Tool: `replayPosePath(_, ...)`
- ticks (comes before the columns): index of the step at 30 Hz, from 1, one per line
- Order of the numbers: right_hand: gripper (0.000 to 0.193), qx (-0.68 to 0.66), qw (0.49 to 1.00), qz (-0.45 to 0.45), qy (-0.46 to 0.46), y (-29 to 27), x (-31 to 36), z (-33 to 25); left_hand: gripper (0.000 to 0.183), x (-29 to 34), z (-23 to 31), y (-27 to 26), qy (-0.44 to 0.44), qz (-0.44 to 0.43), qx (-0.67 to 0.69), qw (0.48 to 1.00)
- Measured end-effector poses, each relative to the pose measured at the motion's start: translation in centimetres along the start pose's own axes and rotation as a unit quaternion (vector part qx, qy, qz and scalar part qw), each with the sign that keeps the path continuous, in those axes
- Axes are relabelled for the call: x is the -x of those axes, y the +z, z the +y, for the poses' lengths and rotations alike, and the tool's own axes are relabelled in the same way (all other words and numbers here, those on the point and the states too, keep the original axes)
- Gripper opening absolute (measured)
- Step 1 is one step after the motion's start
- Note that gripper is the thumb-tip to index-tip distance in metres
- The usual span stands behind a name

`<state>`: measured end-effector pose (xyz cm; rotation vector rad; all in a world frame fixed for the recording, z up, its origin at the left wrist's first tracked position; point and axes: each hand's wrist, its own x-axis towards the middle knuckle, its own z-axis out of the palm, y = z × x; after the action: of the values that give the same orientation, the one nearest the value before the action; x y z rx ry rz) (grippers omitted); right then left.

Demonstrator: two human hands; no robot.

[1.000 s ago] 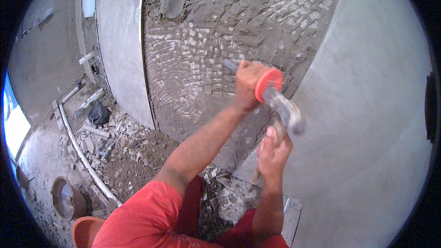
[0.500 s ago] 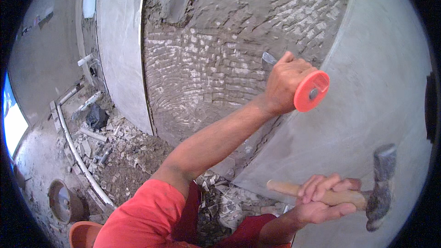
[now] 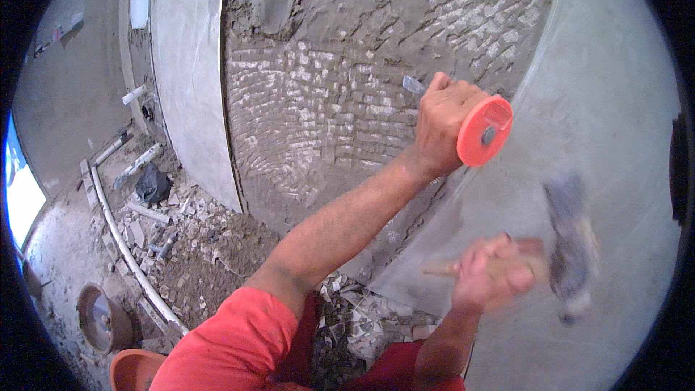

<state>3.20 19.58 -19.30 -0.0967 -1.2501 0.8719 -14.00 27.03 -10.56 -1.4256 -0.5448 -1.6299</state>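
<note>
My left hand [image 3: 441, 127] is closed round a chisel [image 3: 413, 85], its flat metal blade pointing up and left. An orange round hand guard [image 3: 474, 137] with a grey steel striking end sits on the near side of my fist. The blade is at or close to the rough mortar wall [image 3: 318, 94], with ridges over whitish patches; whether it touches I cannot tell. Lower right, my right hand [image 3: 492, 271] grips the wooden handle of a hammer [image 3: 568, 246]. Hand and hammer are smeared by motion, with the dark head apart from the chisel.
Smooth grey panels flank the rough strip, one on the right [image 3: 608, 101] and one on the left [image 3: 184, 65]. Broken rubble [image 3: 224, 246] covers the floor below. A long white pipe [image 3: 123, 246], a round tub [image 3: 105, 318] and an orange bucket [image 3: 134, 369] are at lower left.
The hammer in my right hand has swung up and left, nearer the chisel. My left hand and the chisel have shifted slightly up and left in the picture.
</note>
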Motion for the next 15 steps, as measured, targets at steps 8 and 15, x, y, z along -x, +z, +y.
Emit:
replayPosePath(8,0.044,0.032,0.999,-0.016,0.003,-0.2,0.2,0.8,0.020,0.5,-0.6,-0.4,0.005,-0.007,-0.009,1.000)
replayPosePath(15,0.041,0.116,0.982,-0.086,0.118,-1.1,-1.3,1.1,0.032,0.6,-1.6,-1.2,0.029,-0.098,-0.041,0.994)
